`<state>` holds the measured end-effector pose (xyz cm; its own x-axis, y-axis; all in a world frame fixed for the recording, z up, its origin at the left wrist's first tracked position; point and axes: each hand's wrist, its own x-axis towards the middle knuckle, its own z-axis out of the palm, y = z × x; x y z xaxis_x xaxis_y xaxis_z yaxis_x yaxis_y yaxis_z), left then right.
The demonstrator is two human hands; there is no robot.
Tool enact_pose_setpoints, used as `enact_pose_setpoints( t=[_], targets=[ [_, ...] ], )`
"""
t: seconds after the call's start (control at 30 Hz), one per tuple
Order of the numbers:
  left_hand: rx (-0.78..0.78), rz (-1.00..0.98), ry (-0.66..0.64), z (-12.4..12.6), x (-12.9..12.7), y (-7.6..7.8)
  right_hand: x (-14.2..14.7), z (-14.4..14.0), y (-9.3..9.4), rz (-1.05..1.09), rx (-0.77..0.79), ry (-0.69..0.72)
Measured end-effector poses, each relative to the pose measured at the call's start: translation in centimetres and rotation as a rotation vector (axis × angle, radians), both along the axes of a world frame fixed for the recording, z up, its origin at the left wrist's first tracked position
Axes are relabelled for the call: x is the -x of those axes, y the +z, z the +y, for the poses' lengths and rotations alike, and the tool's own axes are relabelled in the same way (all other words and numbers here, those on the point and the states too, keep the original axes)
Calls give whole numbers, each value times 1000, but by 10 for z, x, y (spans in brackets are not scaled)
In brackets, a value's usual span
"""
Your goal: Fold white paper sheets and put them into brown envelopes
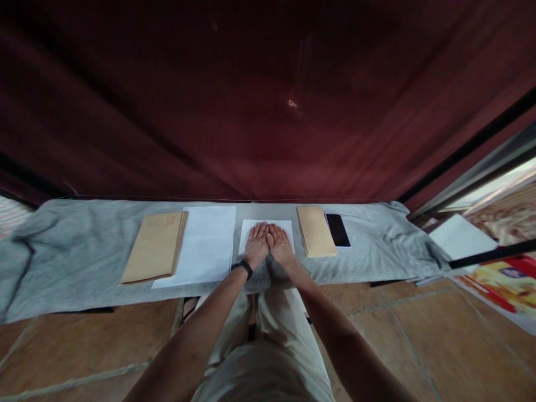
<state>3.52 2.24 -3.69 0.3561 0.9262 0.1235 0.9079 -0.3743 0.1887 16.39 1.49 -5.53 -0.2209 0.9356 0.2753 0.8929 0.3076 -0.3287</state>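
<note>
We see a low tabletop draped in a grey cloth (368, 245). On it, from left to right, lie a stack of brown envelopes (156, 245), a large white sheet (205, 245) just beside it, a smaller folded white paper (251, 230) at the middle, another brown envelope stack (315, 231), and a black phone (337, 229) at its right edge.

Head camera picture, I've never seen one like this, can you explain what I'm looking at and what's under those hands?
One camera, worn on a person's head, looks down past their arms and legs. Both hands lie flat, side by side, on a small white sheet: the left hand, with a dark wristband, and the right hand. Neither grips anything. On the grey cloth are a tan envelope stack, a larger white sheet, another tan envelope and a black phone.
</note>
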Motion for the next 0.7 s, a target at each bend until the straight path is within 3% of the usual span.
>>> enact_pose_setpoints(
  t=[0.23, 0.7],
  targets=[
    [-7, 19, 5, 1, 8, -4, -3, -1, -4, -81, 15, -42],
    [-53, -46, 162, -1, 32, -14, -31, -8, -12, -117, -42, -169]
  ],
)
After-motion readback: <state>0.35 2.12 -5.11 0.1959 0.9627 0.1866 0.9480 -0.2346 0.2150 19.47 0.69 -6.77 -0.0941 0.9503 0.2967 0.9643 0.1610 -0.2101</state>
